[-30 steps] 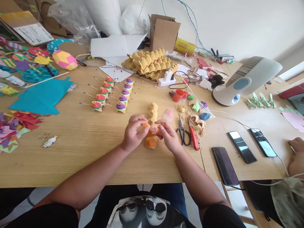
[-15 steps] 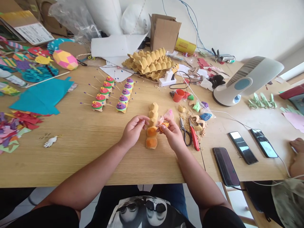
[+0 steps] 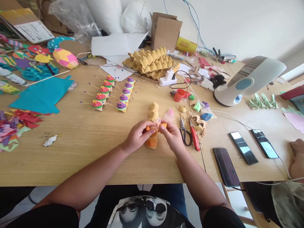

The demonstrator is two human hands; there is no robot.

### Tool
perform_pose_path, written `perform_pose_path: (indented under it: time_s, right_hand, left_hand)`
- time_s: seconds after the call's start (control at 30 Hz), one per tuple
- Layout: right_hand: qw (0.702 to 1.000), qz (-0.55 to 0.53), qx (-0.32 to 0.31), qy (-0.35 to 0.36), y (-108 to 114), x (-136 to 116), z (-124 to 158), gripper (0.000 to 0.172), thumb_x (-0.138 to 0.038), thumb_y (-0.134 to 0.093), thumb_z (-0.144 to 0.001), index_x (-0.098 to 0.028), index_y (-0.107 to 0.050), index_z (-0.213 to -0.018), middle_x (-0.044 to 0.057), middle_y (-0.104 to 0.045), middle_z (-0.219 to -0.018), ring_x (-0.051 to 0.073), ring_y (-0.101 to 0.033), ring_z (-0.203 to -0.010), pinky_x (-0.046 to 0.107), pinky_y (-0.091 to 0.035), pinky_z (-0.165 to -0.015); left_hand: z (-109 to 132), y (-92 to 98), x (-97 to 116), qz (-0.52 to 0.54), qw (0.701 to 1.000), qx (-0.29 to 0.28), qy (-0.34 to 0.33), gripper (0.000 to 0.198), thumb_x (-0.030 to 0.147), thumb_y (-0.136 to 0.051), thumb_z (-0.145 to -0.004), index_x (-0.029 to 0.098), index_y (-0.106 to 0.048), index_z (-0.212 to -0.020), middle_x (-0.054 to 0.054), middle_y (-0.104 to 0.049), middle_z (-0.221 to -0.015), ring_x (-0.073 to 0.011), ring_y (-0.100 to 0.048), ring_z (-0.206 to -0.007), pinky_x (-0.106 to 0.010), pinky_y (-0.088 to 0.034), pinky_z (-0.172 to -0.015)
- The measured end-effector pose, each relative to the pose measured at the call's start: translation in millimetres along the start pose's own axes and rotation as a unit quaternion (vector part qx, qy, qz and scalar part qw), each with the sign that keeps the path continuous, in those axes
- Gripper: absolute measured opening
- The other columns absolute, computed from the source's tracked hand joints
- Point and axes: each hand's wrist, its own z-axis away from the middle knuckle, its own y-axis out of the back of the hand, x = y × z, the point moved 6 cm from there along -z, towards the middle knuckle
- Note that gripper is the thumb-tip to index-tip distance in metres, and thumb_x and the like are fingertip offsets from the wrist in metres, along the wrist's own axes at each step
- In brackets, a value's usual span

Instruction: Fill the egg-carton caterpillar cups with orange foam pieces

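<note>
From the head camera, looking down over the wooden table (image 3: 95, 148), everything centres on the egg-carton strip (image 3: 154, 110), which lies lengthwise, running away from the person. Its near cups are covered in orange and its far cups are bare yellow.

The left hand (image 3: 137, 136) sits just left of the strip. Its fingertips are pinched tight on a bit of orange clay (image 3: 147, 128) right above the strip's middle. The right hand (image 3: 172, 136) sits just right of the strip, thumb and forefinger gripping a second orange piece (image 3: 163, 125). The two hands nearly meet over the strip. I cannot tell whether the two orange bits are joined between them.

Just right of the strip, past the right hand, lie the scissors (image 3: 185, 133) and a red-handled cutter (image 3: 194, 138), side by side. Further right are three phones (image 3: 225, 166). Left of the strip and further back stand two rows of painted carton cups (image 3: 111, 93). Well to the right, a white fan (image 3: 247, 82) rests on the table.
</note>
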Motion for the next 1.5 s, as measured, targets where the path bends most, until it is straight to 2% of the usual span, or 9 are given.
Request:
perform_pose_path:
  time_s: [0.17, 0.3, 0.4, 0.5, 0.63, 0.77, 0.9, 1.17, 1.5]
  right_hand:
    - [1.000, -0.012, 0.018, 0.000, 3, 3, -1, 0.042, -0.054, -0.080, -0.080, -0.024, -0.075, -0.108, 0.004, -0.077, -0.097, 0.018, -0.068, -0.084, 0.035, -0.057, -0.081]
    - [0.996, -0.054, 0.066, 0.013, 13, 7, -4, 0.040, -0.057, -0.078, -0.080, -0.024, -0.073, -0.101, 0.003, -0.074, -0.094, 0.016, -0.066, -0.078, 0.031, -0.057, -0.075]
    - [0.997, -0.045, 0.056, 0.015, 13, 7, -5, 0.040, -0.059, -0.076, -0.081, -0.024, -0.068, -0.101, 0.002, -0.071, -0.090, 0.015, -0.064, -0.074, 0.030, -0.057, -0.073]
    - [0.998, 0.011, 0.047, 0.041, 11, 2, -4, 0.039, -0.058, -0.073, -0.084, -0.024, -0.065, -0.103, 0.002, -0.070, -0.090, 0.015, -0.064, -0.075, 0.032, -0.057, -0.075]
    - [0.989, 0.092, 0.056, 0.104, 9, -5, -1, 0.032, -0.052, -0.070, -0.090, -0.025, -0.066, -0.106, 0.006, -0.070, -0.102, 0.019, -0.066, -0.089, 0.034, -0.058, -0.083]
    - [0.975, 0.158, 0.024, 0.157, 2, -15, 3, 0.029, -0.044, -0.069, -0.092, -0.025, -0.065, -0.113, 0.008, -0.069, -0.112, 0.021, -0.066, -0.100, 0.036, -0.056, -0.089]
    - [0.957, 0.236, 0.004, 0.170, -5, -27, 7, 0.022, -0.042, -0.071, -0.091, -0.022, -0.068, -0.100, 0.005, -0.071, -0.096, 0.020, -0.065, -0.090, 0.037, -0.053, -0.088]
    - [0.938, 0.250, 0.004, 0.242, -8, -39, 12, 0.017, -0.032, -0.064, -0.097, -0.022, -0.067, -0.085, 0.003, -0.067, -0.081, 0.017, -0.061, -0.078, 0.033, -0.050, -0.077]
    - [0.943, 0.258, -0.013, 0.211, -10, -38, 13, 0.018, -0.037, -0.061, -0.098, -0.024, -0.067, -0.088, 0.004, -0.067, -0.084, 0.019, -0.061, -0.080, 0.035, -0.051, -0.078]
  left_hand:
    - [-1, 2.8, 0, -0.009, 0.999, 0.020, -0.028, 0.006, 0.024, -0.064, -0.097, 0.020, -0.067, -0.093, 0.001, -0.062, -0.083, -0.0114, -0.054, -0.073, -0.025, -0.044, -0.069]
    - [-1, 5.0, -7, 0.013, 0.999, 0.034, 0.001, 0.009, 0.027, -0.064, -0.097, 0.020, -0.066, -0.092, 0.001, -0.061, -0.082, -0.0116, -0.054, -0.075, -0.025, -0.044, -0.071]
    - [-1, 5.6, -13, 0.069, 0.995, 0.047, 0.047, 0.015, 0.031, -0.065, -0.097, 0.021, -0.065, -0.107, 0.001, -0.062, -0.085, -0.0115, -0.055, -0.076, -0.024, -0.045, -0.071]
    - [-2, 2.0, -19, 0.138, 0.984, 0.026, 0.106, 0.039, 0.037, -0.067, -0.095, 0.022, -0.058, -0.130, 0.002, -0.059, -0.082, -0.0109, -0.055, -0.071, -0.022, -0.046, -0.068]
    - [-2, -4.3, -22, 0.164, 0.977, -0.025, 0.136, 0.044, 0.046, -0.070, -0.091, 0.018, -0.066, -0.125, -0.004, -0.069, -0.094, -0.0133, -0.061, -0.079, -0.024, -0.050, -0.072]
    - [0, -2.1, -22, 0.102, 0.987, -0.008, 0.127, 0.031, 0.044, -0.064, -0.096, 0.017, -0.072, -0.108, -0.006, -0.074, -0.097, -0.0163, -0.065, -0.085, -0.026, -0.051, -0.075]
    - [1, -1.7, -13, 0.018, 0.997, -0.010, 0.078, 0.023, 0.040, -0.066, -0.095, 0.017, -0.073, -0.093, -0.003, -0.074, -0.083, -0.0142, -0.063, -0.073, -0.025, -0.049, -0.069]
    - [2, -8.0, -2, -0.009, 0.997, -0.053, 0.048, 0.022, 0.037, -0.063, -0.097, 0.018, -0.071, -0.105, -0.003, -0.076, -0.090, -0.0132, -0.065, -0.075, -0.024, -0.050, -0.070]
    - [4, -9.0, -2, -0.042, 0.997, -0.056, 0.014, 0.020, 0.036, -0.060, -0.099, 0.020, -0.068, -0.091, -0.001, -0.071, -0.077, -0.0126, -0.061, -0.066, -0.024, -0.047, -0.065]
